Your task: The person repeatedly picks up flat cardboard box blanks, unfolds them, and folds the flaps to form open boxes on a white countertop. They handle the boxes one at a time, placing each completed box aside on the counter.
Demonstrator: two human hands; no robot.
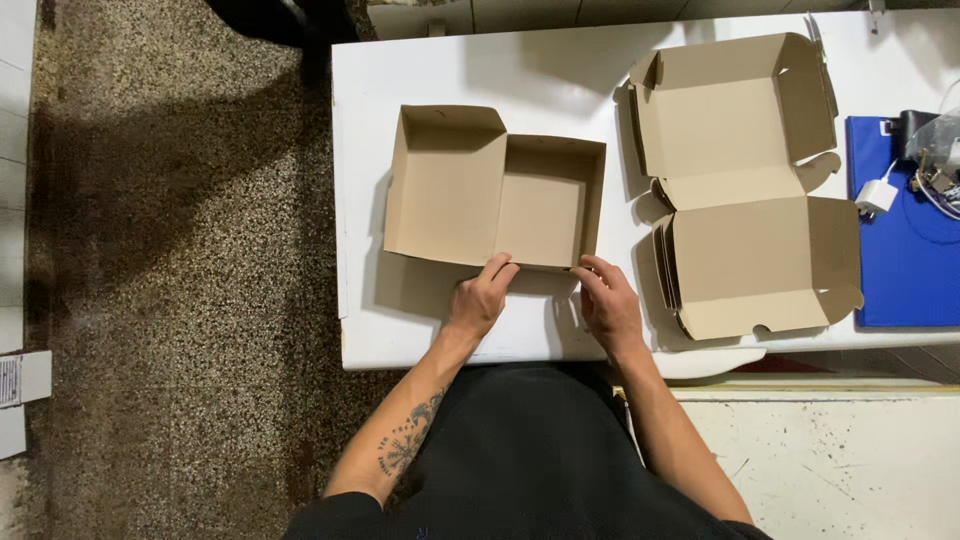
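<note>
Here, a half-folded brown cardboard box (497, 187) sits open on the white desk (560, 70), toward its left edge and close to the near edge, with its lid panel spread out to the left and its square tray to the right. The left hand (480, 298) rests at the box's near wall, fingers (497, 268) held together and pressed against the bottom edge of the cardboard. The right hand (608, 300) lies just beside it on the desk, fingers (590, 270) loosely curled, their tips touching the box's near right corner; neither hand is clamped around anything. To the right, well apart from the hands, a stack of unfolded brown cardboard box blanks (745, 180) lies flat with flaps open, reaching toward the far edge. Beyond that, at the desk's right edge, a blue rectangular mat (900, 260) carries a small white charger block (876, 195) with a cable.
</note>
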